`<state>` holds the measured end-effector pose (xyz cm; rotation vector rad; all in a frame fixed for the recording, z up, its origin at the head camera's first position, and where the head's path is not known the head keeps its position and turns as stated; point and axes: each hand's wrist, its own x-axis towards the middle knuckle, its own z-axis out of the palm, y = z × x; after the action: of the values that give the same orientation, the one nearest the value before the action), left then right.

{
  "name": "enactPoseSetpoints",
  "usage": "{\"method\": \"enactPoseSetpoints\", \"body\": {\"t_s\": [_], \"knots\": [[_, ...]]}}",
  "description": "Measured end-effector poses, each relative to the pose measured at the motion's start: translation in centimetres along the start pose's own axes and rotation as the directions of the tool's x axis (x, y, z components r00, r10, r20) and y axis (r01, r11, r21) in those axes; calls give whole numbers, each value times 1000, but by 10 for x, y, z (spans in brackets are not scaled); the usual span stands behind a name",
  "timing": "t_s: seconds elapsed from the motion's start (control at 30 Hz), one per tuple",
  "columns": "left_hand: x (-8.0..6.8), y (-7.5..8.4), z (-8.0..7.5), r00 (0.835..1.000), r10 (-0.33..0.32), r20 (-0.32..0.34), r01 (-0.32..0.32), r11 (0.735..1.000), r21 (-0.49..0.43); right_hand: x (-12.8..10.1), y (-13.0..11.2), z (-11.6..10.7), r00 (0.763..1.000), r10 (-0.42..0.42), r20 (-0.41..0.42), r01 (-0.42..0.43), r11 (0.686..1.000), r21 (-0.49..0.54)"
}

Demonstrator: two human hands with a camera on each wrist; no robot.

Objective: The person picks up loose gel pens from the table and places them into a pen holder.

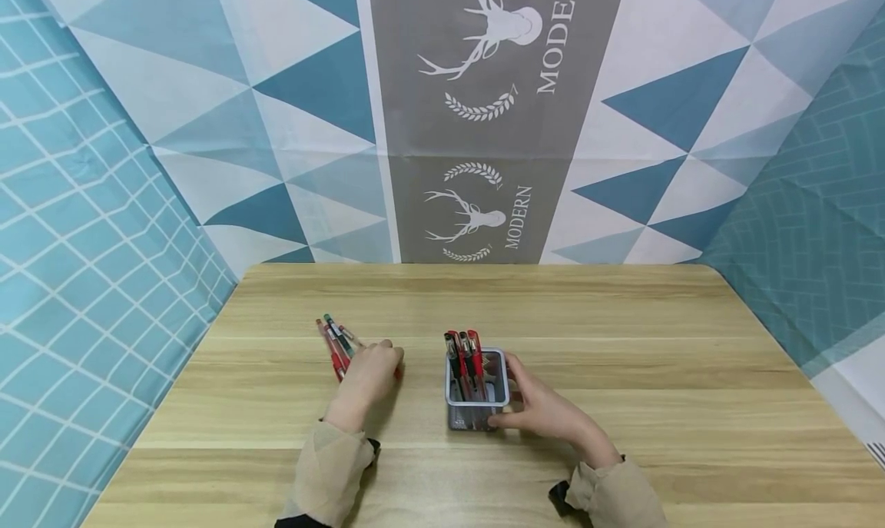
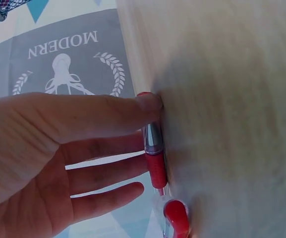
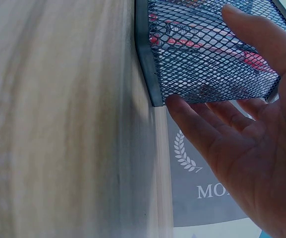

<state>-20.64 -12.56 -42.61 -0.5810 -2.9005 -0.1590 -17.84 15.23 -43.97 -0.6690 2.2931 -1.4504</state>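
With thumb and forefinger, my left hand (image 1: 366, 378) pinches a red pen (image 2: 156, 168) near one end; the pen lies along the tabletop in the left wrist view. The other fingers extend behind it. Several more pens (image 1: 335, 349), red and dark green among them, lie in a loose bunch beside that hand. My right hand (image 1: 542, 406) holds a mesh pen holder (image 3: 207, 74) from its right side, thumb on the near face and fingers around the side. Upright in the holder stand several black and red pens (image 1: 475, 347), leaning toward its left back.
The wooden table (image 1: 622, 320) extends around both hands, its far edge against a patterned cloth (image 1: 311, 128). Blue checked cloth (image 1: 90, 244) hangs along the left side, and teal cloth (image 1: 816, 205) along the right.
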Motion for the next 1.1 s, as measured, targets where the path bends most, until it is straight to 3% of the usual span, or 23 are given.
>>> {"method": "enactPoseSetpoints", "body": {"t_s": [0.4, 0.6, 0.7, 0.87, 1.1], "knots": [[6, 3, -1, 998, 55, 33, -55, 998, -5, 0, 1, -1, 1000, 1, -4, -1, 1000, -10], [9, 5, -3, 988, 136, -71, -131, 989, 67, 0, 1, -1, 1000, -6, -4, 5, 1000, -18], [10, 6, -4, 965, 194, -179, -172, 976, 133, -1, 2, 0, 1000, -10, -3, 10, 1000, -14], [12, 3, -9, 900, 279, -335, -209, 951, 228, -1, 1, -1, 1000, -5, -3, 5, 1000, -11], [10, 2, -17, 851, 321, -416, -241, 942, 234, 0, 1, -1, 1000, 0, -1, 0, 1000, -12]]}}
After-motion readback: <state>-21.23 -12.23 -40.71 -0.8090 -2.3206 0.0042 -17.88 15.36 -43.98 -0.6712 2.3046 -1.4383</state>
